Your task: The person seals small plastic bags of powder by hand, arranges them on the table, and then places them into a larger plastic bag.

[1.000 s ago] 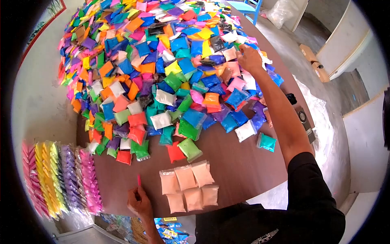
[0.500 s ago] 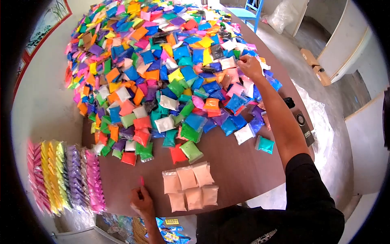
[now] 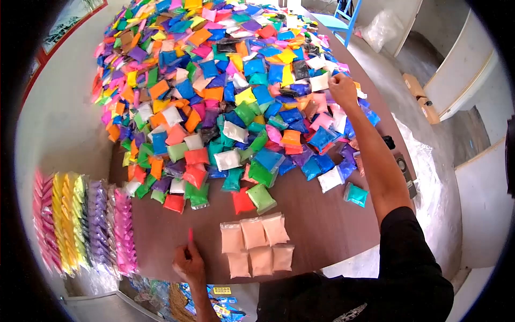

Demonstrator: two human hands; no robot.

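Observation:
At the right of the heap my right hand (image 3: 343,90) is closed, its fingertips pinching the edge of a pale peach packet (image 3: 320,81). Many small clear bags of coloured, clay-like stuff surround it. My left hand (image 3: 189,264) is low over the table's near edge, with a slim pink-red piece (image 3: 191,236) sticking up from its closed fingers. What that piece is, I cannot make out. To the right of the left hand, several peach packets (image 3: 253,234) lie flat in two rows.
The large heap of coloured packets (image 3: 225,96) covers much of the brown table (image 3: 161,231). Strips of bundled packets (image 3: 99,225) hang at the left edge. A dark, boxy device (image 3: 405,172) is near my right forearm. A blue chair (image 3: 343,24) stands behind.
The whole view has shifted slightly, moving things rightward in the picture. The peach packet at my right fingertips has moved a little, closer to the hand. My left hand keeps the pink-red piece.

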